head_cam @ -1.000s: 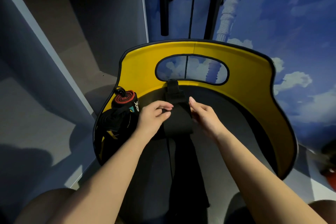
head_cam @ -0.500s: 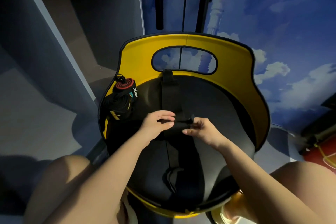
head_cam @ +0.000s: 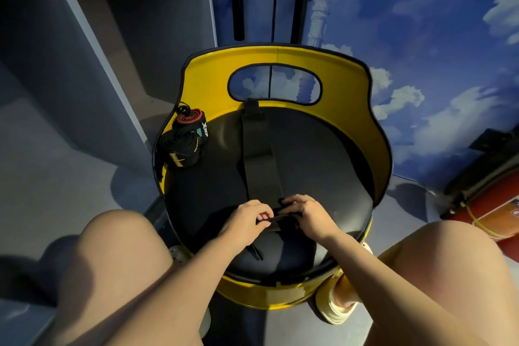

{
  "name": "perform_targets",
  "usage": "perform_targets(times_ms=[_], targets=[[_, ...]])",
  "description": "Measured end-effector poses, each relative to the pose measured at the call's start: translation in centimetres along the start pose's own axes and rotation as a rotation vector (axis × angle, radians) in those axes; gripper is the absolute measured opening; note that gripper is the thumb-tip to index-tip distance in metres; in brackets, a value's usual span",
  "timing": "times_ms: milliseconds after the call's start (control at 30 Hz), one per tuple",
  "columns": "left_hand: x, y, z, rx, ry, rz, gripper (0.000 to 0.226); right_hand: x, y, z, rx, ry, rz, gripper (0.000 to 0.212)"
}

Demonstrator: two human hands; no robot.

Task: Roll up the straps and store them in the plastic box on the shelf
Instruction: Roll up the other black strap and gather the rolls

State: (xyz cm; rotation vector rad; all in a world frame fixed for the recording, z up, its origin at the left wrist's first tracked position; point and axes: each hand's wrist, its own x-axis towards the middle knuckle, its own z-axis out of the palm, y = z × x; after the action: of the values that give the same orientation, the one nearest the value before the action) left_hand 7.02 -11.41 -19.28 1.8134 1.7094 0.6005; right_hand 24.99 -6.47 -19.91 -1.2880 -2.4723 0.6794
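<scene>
A long black strap (head_cam: 259, 157) lies flat down the middle of the round black seat of a yellow chair (head_cam: 377, 149). Its near end is curled into a small roll between my hands. My left hand (head_cam: 248, 218) pinches the roll from the left, and my right hand (head_cam: 304, 212) grips it from the right. A thin black tail hangs below the roll toward me. At the seat's left edge sit a rolled red-and-black strap (head_cam: 191, 118) and a black bundle with yellow marks (head_cam: 181, 149). No plastic box is in view.
Grey shelf compartments (head_cam: 92, 45) stand to the left of the chair. A wall painted with blue sky and clouds (head_cam: 421, 36) is behind and to the right. A red object with a yellow cable (head_cam: 494, 211) sits at the right edge. My bare knees frame the chair.
Both hands slid along the strap from its middle back to the near end by the seat's front edge and closed on it, curling it up. The view dropped, showing my knees.
</scene>
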Motion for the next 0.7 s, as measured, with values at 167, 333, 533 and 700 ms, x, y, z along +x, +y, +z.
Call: perform_targets(times_ms=[167, 333, 533, 700], targets=[[-0.4, 0.2, 0.4, 0.046, 0.018, 0.014, 0.009, -0.8, -0.2, -0.6, 0.021, -0.070, 0.073, 0.043], [-0.9, 0.3, 0.7, 0.029, 0.020, 0.014, 0.009, -1.4, -0.3, -1.2, 0.059, -0.140, 0.073, 0.028], [-1.3, 0.5, 0.9, 0.018, -0.012, 0.005, 0.012, -1.8, -0.6, -1.0, -0.016, -0.154, 0.060, 0.026], [-1.8, 0.6, 1.2, 0.169, -0.086, -0.035, 0.026, -1.7, -1.4, -1.2, -0.181, -0.193, 0.040, 0.027]])
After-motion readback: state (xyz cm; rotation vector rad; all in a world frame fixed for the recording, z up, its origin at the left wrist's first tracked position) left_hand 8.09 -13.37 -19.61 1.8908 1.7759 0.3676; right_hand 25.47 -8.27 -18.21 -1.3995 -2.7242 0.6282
